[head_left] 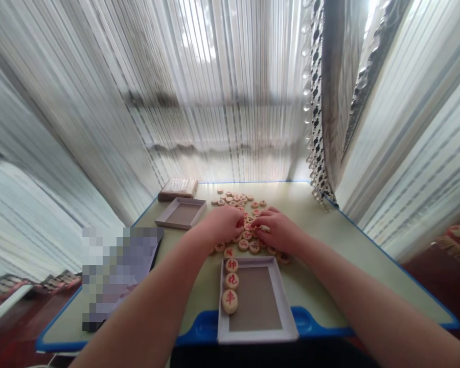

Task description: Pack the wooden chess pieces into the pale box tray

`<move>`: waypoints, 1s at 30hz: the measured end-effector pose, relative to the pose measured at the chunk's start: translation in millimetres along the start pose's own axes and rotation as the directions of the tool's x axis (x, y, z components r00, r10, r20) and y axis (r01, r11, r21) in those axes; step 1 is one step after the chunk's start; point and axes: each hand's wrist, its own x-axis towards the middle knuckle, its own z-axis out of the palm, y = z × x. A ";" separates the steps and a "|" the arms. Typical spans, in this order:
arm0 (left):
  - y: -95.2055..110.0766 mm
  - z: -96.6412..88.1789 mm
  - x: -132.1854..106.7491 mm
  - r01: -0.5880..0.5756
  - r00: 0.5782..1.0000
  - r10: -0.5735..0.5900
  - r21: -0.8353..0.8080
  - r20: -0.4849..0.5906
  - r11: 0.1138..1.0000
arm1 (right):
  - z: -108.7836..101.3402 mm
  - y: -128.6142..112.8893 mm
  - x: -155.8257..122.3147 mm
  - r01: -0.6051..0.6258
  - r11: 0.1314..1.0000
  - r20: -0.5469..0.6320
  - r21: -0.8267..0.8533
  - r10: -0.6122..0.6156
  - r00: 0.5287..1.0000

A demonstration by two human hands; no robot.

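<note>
Wooden xiangqi pieces [254,247] with carved characters, many of them red, lie in a loose heap mid-table. My left hand [228,224] reaches into the left side of the heap, fingers curled down; what its fingertips hold, if anything, is hidden. From the right, my right hand [279,228] has thumb and forefinger closed about a small xiangqi piece among the others. A shallow white box tray [287,312] with a grey-brown bottom lies nearest me. Along its left side stand 3 red-marked pieces [232,281] in a column, with another piece [229,252] just beyond its far edge.
A second shallow tray [162,222] sits at the far left, before a closed box [178,188]. A dark-edged flat object, partly pixelated [138,271], lies on the left. The table [322,214] has a blue rim; string curtains [230,128] hang behind it.
</note>
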 end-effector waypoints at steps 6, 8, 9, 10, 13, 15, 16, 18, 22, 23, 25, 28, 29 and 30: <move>-4.1 7.5 4.4 -0.032 0.999 0.029 -0.062 -0.039 0.998 | -0.8 0.8 1.0 -0.042 0.999 -0.008 0.005 0.042 0.999; -6.0 10.7 5.5 -0.045 0.997 0.040 -0.077 -0.062 0.996 | -0.5 1.0 0.8 -0.049 0.999 -0.012 0.005 0.050 0.999; -7.2 11.6 5.6 -0.044 0.996 0.037 -0.089 -0.082 0.995 | -0.4 1.2 0.8 -0.053 0.999 -0.016 0.005 0.053 0.998; -8.3 11.9 5.5 -0.037 0.994 0.026 -0.099 -0.108 0.994 | -0.3 1.5 0.8 -0.057 0.998 -0.020 0.003 0.057 0.998; -11.2 9.7 4.0 0.015 0.982 -0.033 -0.100 -0.186 0.995 | -0.7 2.7 1.0 -0.069 0.998 -0.032 -0.001 0.069 0.997; -11.3 7.2 2.9 0.056 0.982 -0.068 -0.074 -0.175 0.996 | -1.4 3.2 1.2 -0.075 0.997 -0.037 0.001 0.075 0.996; -10.6 6.1 2.6 0.067 0.986 -0.075 -0.060 -0.152 0.996 | -1.8 3.3 1.2 -0.078 0.997 -0.040 0.004 0.078 0.996; -8.1 5.3 2.6 0.068 0.993 -0.071 -0.039 -0.090 0.997 | -2.0 3.5 1.3 -0.080 0.997 -0.039 0.015 0.081 0.996; -3.6 7.9 4.3 0.043 0.999 -0.043 0.009 -0.021 0.999 | -0.6 3.4 1.3 -0.077 0.997 -0.015 0.024 0.077 0.997; -3.2 8.8 4.8 0.039 0.999 -0.039 0.017 -0.019 0.999 | -0.1 3.3 1.3 -0.073 0.997 -0.009 0.023 0.073 0.997; -3.3 10.5 5.5 0.030 0.999 -0.030 0.015 -0.028 0.999 | 0.5 3.2 1.4 -0.066 0.998 -0.004 0.021 0.066 0.998; -3.8 12.9 6.4 0.034 0.996 -0.035 -0.009 -0.086 0.999 | 0.2 3.3 1.6 -0.073 0.997 -0.011 0.018 0.073 0.997; -3.7 13.8 6.7 0.043 0.994 -0.045 -0.019 -0.102 0.999 | -0.1 3.4 1.7 -0.078 0.997 -0.014 0.017 0.078 0.997; -3.6 14.7 7.1 0.056 0.992 -0.059 -0.029 -0.110 0.998 | -0.4 3.6 1.7 -0.082 0.996 -0.016 0.015 0.083 0.996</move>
